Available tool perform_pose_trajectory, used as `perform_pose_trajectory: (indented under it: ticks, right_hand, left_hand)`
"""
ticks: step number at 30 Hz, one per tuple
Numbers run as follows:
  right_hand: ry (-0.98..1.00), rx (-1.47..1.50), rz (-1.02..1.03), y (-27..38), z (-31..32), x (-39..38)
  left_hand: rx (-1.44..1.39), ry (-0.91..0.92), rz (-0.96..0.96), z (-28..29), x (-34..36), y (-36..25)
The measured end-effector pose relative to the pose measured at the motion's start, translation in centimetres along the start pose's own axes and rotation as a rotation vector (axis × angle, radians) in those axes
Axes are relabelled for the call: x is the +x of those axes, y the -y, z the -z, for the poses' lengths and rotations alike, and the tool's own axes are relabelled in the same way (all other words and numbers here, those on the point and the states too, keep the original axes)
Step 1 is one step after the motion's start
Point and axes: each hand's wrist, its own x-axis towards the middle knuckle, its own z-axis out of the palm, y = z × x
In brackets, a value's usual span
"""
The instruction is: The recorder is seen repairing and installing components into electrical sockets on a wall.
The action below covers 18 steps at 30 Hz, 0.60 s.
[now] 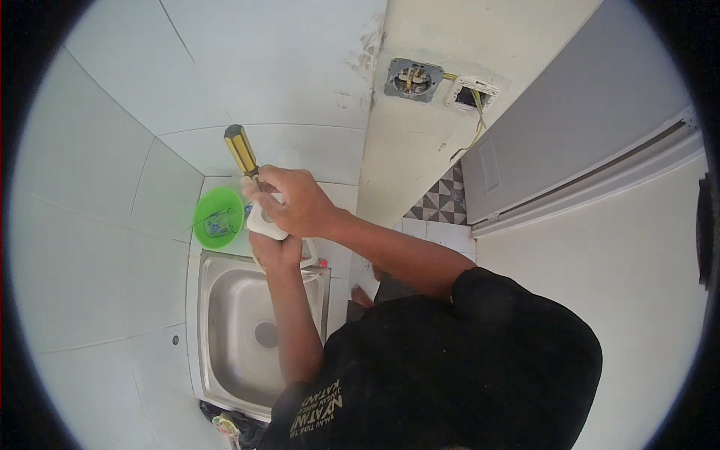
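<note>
The left hand (277,249) grips a white fitting (264,226); the right hand (304,201) pinches a yellow-black screwdriver (241,150). I'd keep it straight, pressing evenly.

Screwdriver (241,151), white piece (262,224) in hands (301,202)

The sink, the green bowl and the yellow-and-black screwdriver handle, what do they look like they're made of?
Sink: metal, probably stainless steel, with a silvery, softly reflective finish.
Green bowl: likely plastic, judging by its bright, even colour.
Screwdriver handle: apparently hard plastic, with yellow and black lengthwise bands; whether the black parts are rubber, I can't tell.
</note>
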Motion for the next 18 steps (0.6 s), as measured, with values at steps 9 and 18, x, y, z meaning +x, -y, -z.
perform_pose_trajectory:
  ticks: [9,18]
  right_hand:
    - [0.061,0.234,-0.152,0.1,-0.1,1.2]
    - [0.452,-0.709,-0.163,-2.5,0.5,-0.4]
  left_hand:
    - [-1.1,0.049,0.298,-1.1,0.2,4.5]
    - [-1.591,-0.118,0.459,0.0,0.2,4.3]
